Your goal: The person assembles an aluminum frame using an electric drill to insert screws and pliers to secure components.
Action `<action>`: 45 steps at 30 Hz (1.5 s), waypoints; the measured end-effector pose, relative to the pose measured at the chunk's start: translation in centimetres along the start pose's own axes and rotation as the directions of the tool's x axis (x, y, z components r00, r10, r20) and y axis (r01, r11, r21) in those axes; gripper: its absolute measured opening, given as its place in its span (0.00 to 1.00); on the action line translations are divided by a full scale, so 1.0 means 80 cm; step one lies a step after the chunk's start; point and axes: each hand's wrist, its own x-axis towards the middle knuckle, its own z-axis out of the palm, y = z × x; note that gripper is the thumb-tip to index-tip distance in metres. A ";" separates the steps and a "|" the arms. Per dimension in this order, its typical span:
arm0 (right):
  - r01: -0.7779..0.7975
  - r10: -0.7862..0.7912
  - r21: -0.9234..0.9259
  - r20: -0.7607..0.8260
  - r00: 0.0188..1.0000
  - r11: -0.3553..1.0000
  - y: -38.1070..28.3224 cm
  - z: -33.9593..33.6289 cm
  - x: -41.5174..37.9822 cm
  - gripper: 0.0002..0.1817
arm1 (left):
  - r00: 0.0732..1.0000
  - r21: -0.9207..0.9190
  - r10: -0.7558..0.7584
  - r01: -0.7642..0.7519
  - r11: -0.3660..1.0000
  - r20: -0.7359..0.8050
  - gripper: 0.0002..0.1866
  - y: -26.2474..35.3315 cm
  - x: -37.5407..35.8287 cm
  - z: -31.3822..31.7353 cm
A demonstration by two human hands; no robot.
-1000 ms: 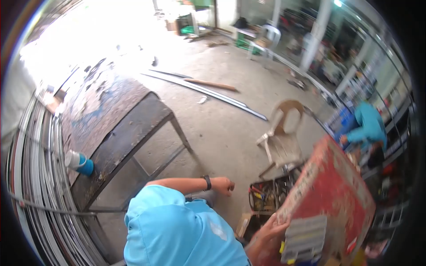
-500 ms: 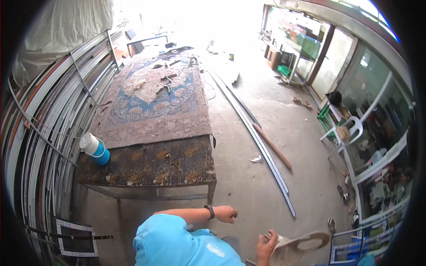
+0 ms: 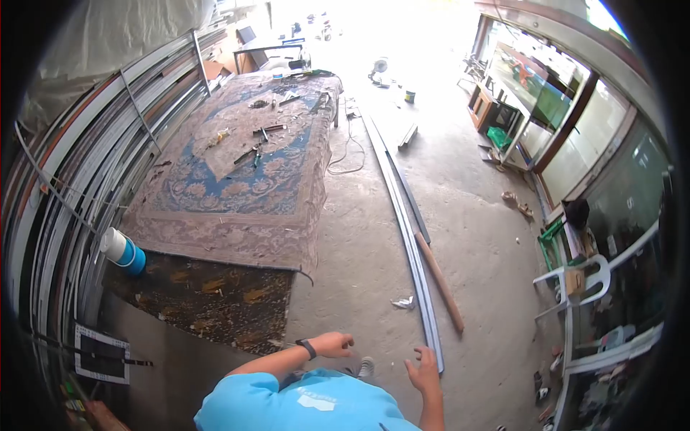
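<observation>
My left hand [image 3: 333,345], with a dark watch on the wrist, reaches across in front of my blue shirt. It holds nothing, and its fingers are loosely bent and apart. My right hand [image 3: 424,369] is raised beside it, fingers apart and holding nothing. In the picture it overlaps the near end of the long metal profiles [image 3: 410,248] lying on the concrete floor; I cannot make out any contact. Alongside the profiles lies a brown pole [image 3: 439,281]. A small crumpled light scrap [image 3: 403,304] is on the floor left of them.
A carpet-covered table [image 3: 237,233] bearing several tools stands on the left, with a blue-and-white water jug [image 3: 123,251] at its near corner. Racked long profiles [image 3: 108,129] line the left wall. A white plastic chair [image 3: 598,276] stands right, by glass doors. A cable [image 3: 350,161] lies beside the table.
My view has shifted forward and to the right, so the table's near end is closer. The round-holed wooden seat beside my right hand has left view. My right hand is higher.
</observation>
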 end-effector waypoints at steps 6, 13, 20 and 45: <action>0.274 -0.259 -0.059 0.184 0.948 0.960 0.003 -0.026 0.271 0.24 | 0.957 -0.139 -0.153 0.121 0.983 -0.247 0.25 -0.048 0.075 -0.097; 0.244 -0.183 -0.080 0.452 0.873 0.966 -0.047 0.026 0.536 0.25 | 0.935 -0.240 -0.202 0.132 0.962 -0.293 0.25 -0.117 0.240 -0.286; 0.292 -0.150 -0.133 0.623 0.768 0.947 -0.095 0.016 0.759 0.29 | 0.929 -0.086 -0.074 0.045 0.995 -0.363 0.23 -0.138 0.392 -0.541; 0.681 -0.443 0.031 0.781 0.441 0.731 -0.358 0.201 1.660 0.27 | 0.543 -0.509 -0.596 0.322 0.798 -0.591 0.24 -0.406 0.630 -1.074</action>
